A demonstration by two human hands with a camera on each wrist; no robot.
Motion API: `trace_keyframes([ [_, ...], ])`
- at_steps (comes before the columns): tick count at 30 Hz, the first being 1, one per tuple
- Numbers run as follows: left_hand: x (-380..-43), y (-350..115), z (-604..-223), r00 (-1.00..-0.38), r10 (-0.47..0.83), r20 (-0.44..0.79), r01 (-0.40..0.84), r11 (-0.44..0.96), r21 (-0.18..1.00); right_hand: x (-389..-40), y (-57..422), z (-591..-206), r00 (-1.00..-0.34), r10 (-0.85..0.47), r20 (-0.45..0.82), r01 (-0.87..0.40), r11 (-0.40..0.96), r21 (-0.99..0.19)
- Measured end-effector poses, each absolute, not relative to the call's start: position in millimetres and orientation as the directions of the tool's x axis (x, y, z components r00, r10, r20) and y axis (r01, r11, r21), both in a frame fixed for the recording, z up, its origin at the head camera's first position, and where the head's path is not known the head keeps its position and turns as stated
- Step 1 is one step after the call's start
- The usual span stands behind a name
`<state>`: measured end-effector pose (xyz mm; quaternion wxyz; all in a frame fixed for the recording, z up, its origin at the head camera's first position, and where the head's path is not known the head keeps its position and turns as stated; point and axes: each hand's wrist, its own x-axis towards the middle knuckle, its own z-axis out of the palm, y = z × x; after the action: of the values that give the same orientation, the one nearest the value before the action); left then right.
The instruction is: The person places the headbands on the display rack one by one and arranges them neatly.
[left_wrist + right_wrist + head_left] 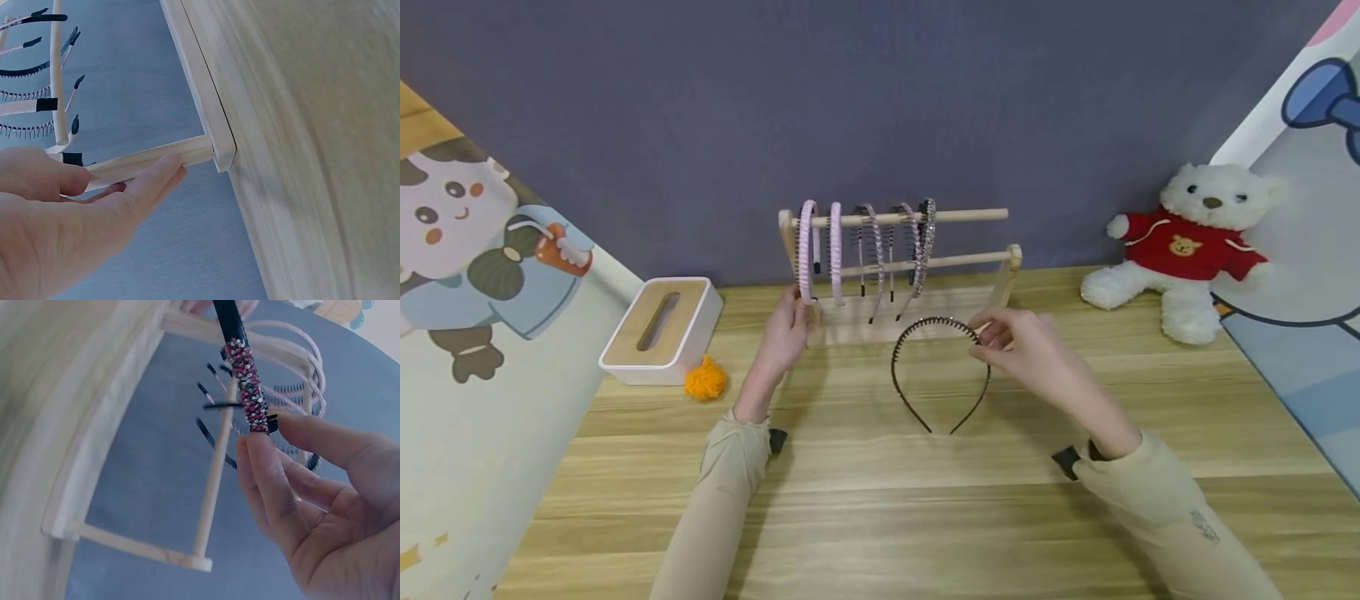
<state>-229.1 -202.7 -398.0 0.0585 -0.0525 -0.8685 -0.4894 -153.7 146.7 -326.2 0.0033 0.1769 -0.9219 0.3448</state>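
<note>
My right hand [1026, 346] pinches a dark toothed headband [901, 350] by one side, its ends pointing down in front of the wooden rack [910, 329]. In the right wrist view the headband [250, 387] shows red and white sparkling beads, held between thumb and fingertips. My left hand [784, 333] grips the left upright of the rack; in the left wrist view its thumb and fingers lie on either side of the wooden post [162, 156]. Several headbands hang on the upper bar: pink ones [836, 250] on the left, thinner ones mid-bar, a glittery one [928, 237] rightmost.
On the left stands a white tissue box [696, 329] with a wooden lid, an orange pompom [705, 380] beside it. A white teddy bear [1180, 242] in a red hoodie sits at the right. A dark wall [880, 100] rises behind the rack.
</note>
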Motion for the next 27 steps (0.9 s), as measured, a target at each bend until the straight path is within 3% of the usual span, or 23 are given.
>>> trace_keyframes([
  [27, -227.3, -203.1, -396.6, -0.989, 0.04, 0.141, 0.141, 0.523, 0.84, -137.2, 186.8, -299.1, -0.928, -0.139, 0.344, -0.341, 0.688, -0.641],
])
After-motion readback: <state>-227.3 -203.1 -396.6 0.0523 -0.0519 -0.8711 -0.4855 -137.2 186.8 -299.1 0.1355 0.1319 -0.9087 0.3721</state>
